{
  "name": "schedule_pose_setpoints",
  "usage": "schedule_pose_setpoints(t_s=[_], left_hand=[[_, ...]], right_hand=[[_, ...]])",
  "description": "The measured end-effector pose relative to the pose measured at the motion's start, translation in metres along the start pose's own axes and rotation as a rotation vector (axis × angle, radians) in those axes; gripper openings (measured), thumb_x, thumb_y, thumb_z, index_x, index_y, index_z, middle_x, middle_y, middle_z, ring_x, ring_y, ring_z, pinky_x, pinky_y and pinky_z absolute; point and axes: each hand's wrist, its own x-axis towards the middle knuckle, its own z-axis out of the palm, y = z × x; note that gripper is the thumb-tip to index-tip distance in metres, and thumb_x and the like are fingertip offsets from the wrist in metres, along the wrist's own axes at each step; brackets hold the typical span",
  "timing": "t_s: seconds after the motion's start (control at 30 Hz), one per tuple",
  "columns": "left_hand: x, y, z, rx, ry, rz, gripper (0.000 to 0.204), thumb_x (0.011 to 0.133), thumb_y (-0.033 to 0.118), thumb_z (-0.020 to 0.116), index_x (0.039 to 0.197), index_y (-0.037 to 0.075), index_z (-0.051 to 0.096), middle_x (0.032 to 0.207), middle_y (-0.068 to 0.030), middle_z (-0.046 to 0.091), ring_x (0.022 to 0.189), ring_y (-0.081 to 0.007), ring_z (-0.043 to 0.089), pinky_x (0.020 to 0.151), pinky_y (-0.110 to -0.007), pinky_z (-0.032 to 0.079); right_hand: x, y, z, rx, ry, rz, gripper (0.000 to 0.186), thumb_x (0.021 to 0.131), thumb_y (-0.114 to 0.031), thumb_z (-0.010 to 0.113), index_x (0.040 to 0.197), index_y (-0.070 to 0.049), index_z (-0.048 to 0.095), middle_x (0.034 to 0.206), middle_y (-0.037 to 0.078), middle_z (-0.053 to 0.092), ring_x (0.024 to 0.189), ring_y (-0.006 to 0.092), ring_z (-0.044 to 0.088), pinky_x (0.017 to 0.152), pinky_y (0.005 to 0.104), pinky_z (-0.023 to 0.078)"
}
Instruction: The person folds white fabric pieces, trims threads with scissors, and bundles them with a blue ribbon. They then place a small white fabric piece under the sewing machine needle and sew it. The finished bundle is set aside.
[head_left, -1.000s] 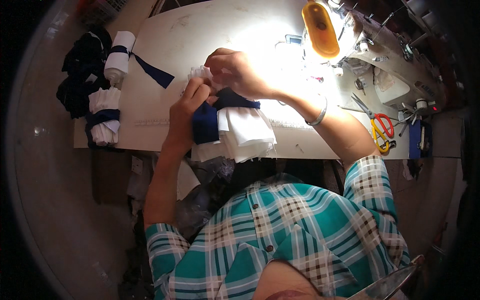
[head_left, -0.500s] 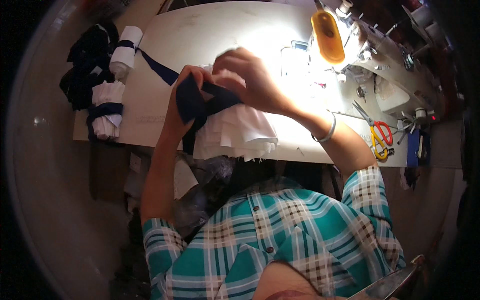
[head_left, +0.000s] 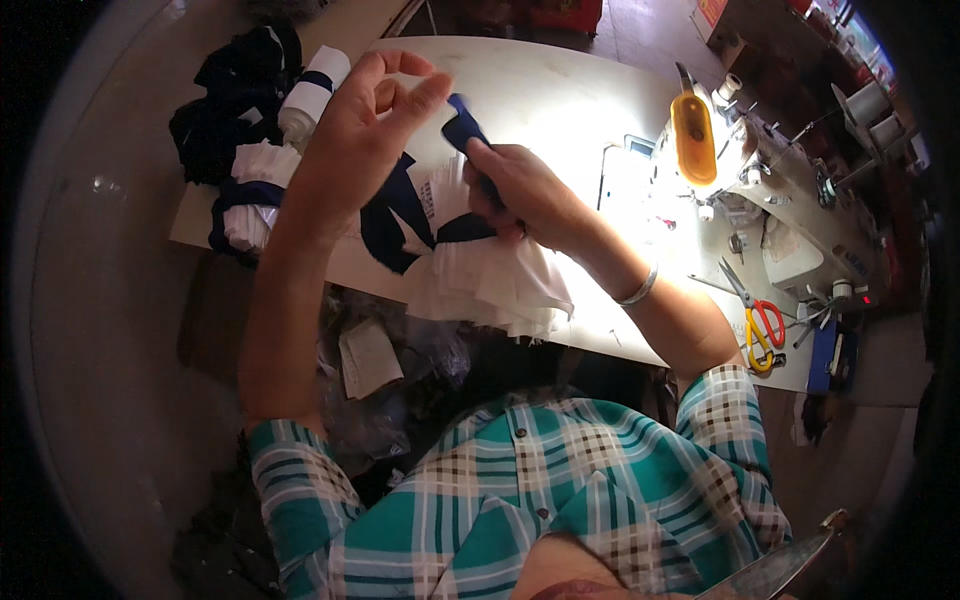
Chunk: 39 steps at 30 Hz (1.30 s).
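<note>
A bundle of white fabric pieces [head_left: 490, 285] lies at the table's near edge with a navy fabric strip [head_left: 465, 130] around it. My right hand [head_left: 525, 190] is closed on the strip above the bundle, and the strip's end sticks up past my thumb. My left hand [head_left: 365, 130] is raised to the left of that end, fingers loosely curled and nothing visible in them. Another part of the navy strip hangs in a loop between my left wrist and the bundle. My right fingers partly hide where the strip crosses the white fabric.
At the left are a pleated white bundle [head_left: 262, 165] tied in navy, a white roll [head_left: 315, 95] with a navy band and dark navy cloth [head_left: 235, 100]. At the right stand a lit sewing machine [head_left: 800, 230], scissors [head_left: 760, 320] and a phone [head_left: 637, 147].
My left hand has come off the strip and moved up and left. My right hand has moved down onto the strip and gripped it. The view has shifted slightly.
</note>
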Motion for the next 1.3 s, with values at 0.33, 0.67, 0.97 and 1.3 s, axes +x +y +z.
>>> schedule_pose_setpoints(t_s=[0.33, 0.67, 0.97, 1.3], left_hand=[[0.038, 0.024, 0.035, -0.034, -0.360, -0.328, 0.060, 0.084, 0.036, 0.075, 0.128, 0.004, 0.051, 0.115, -0.0175, 0.058, 0.097, -0.0178, 0.060, 0.080, -0.026, 0.050], [0.034, 0.010, -0.002, 0.118, -0.147, 0.141, 0.046, 0.096, 0.025, 0.061, 0.136, 0.008, 0.047, 0.132, -0.0148, 0.054, 0.111, -0.0219, 0.062, 0.089, -0.033, 0.055], [-0.010, -0.019, -0.004, 0.525, -0.495, 0.020, 0.025, 0.098, 0.023, 0.057, 0.104, -0.001, 0.061, 0.089, -0.0127, 0.067, 0.075, -0.0190, 0.062, 0.072, -0.033, 0.049], [-0.019, -0.050, 0.010, -0.110, -0.388, -0.148, 0.025, 0.104, 0.027, 0.046, 0.107, 0.005, 0.056, 0.087, -0.0027, 0.059, 0.076, -0.0117, 0.058, 0.075, -0.028, 0.051]], right_hand=[[0.010, 0.012, 0.022, -0.367, -0.144, -0.223, 0.041, 0.093, -0.039, 0.063, 0.100, 0.001, 0.061, 0.076, 0.007, 0.064, 0.070, 0.0186, 0.063, 0.061, 0.0304, 0.051], [-0.004, -0.003, 0.001, -0.147, 0.017, 0.116, 0.050, 0.094, -0.056, 0.054, 0.095, -0.007, 0.060, 0.067, 0.001, 0.056, 0.049, 0.0037, 0.042, 0.039, 0.0178, 0.026], [0.000, 0.012, -0.012, 0.063, -0.136, 0.009, 0.048, 0.101, -0.046, 0.045, 0.098, -0.002, 0.064, 0.065, 0.005, 0.059, 0.043, 0.0068, 0.038, 0.038, 0.0214, 0.028], [-0.007, 0.008, -0.013, -0.521, -0.162, -0.454, 0.005, 0.084, -0.001, 0.067, 0.090, -0.002, 0.067, 0.081, 0.007, 0.066, 0.062, 0.0156, 0.059, 0.057, 0.0247, 0.048]])
